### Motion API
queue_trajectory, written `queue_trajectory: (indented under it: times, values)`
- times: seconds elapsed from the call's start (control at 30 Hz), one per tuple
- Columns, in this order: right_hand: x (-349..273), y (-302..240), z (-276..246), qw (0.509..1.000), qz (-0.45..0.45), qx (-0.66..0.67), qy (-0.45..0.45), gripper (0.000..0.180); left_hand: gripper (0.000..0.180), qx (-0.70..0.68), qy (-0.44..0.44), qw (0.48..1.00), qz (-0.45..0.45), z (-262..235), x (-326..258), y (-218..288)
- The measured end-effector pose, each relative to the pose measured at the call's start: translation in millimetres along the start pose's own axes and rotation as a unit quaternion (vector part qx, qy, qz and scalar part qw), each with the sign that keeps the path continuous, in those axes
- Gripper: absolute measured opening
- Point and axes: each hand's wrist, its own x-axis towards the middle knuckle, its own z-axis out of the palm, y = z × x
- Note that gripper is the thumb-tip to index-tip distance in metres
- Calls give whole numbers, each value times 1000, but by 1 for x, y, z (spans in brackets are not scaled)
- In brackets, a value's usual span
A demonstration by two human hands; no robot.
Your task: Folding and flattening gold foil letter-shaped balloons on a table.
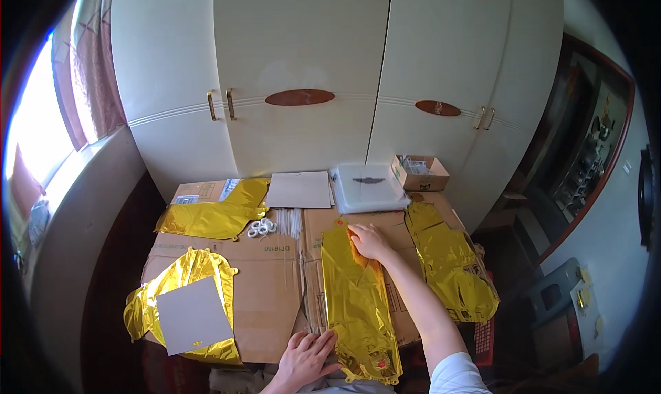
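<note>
A long, flat gold foil balloon (pixel 354 304) lies lengthwise in front of me on flattened brown cardboard (pixel 268 277). My right hand (pixel 370 241) rests palm down on its far part, fingers stretched toward the left. An orange patch shows on the foil beside that hand; I cannot tell if it is a reflection. At the near end, my left hand (pixel 306 356) lies with its fingers apart, fingertips at the balloon's left edge. A small red mark shows near each end of the foil.
More gold foil balloons lie at the far left (pixel 213 211), near left (pixel 182 273) and right (pixel 451 270). A grey card (pixel 195 316) covers part of the near-left one. Behind are white tape rolls (pixel 260 229), clear straws (pixel 289 223), a grey board (pixel 299 189), a plastic-wrapped stack (pixel 372 189) and a small box (pixel 421 180).
</note>
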Motion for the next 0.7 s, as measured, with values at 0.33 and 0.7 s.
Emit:
queue_trajectory:
  times: [0.33, 0.7]
  values:
    - [-9, 5, 4, 1000, -10, 16, 9, 47, 63, -6, 13, 1000, 5, 5, -1, -2]
    - [-69, 4, -29, 994, -37, 85, 65, 50, 66, -90, -9, 996, -16, -7, -5, -11]
